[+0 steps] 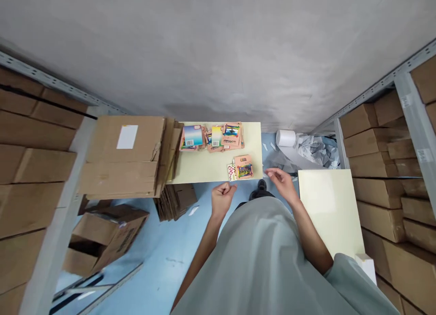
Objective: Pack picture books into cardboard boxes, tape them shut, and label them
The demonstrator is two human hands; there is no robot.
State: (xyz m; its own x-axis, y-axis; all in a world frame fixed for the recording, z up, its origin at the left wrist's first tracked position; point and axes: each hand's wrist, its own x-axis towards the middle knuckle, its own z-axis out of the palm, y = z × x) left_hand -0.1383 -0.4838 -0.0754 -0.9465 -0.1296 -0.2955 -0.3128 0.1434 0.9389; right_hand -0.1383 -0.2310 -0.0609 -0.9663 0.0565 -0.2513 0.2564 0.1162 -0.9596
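Note:
My left hand [222, 198] is curled into a loose fist just below the near edge of the pale yellow table [204, 169]; nothing shows in it. My right hand [281, 181] hovers past the table's right corner with its fingers apart and empty. Nearest both hands lies a small pink wooden puzzle pack [242, 168] with a colourful picture. A row of similar packs [213, 137] lies along the table's far edge. A big cardboard box [124, 154] with a white label covers the table's left end.
Flattened cardboard [175, 199] leans under the table and an open box [109, 231] sits on the blue floor. Shelves of cartons stand left and right [384, 169]. A white paper roll [286, 137] with crumpled paper and a second pale tabletop [329, 206] lie to the right.

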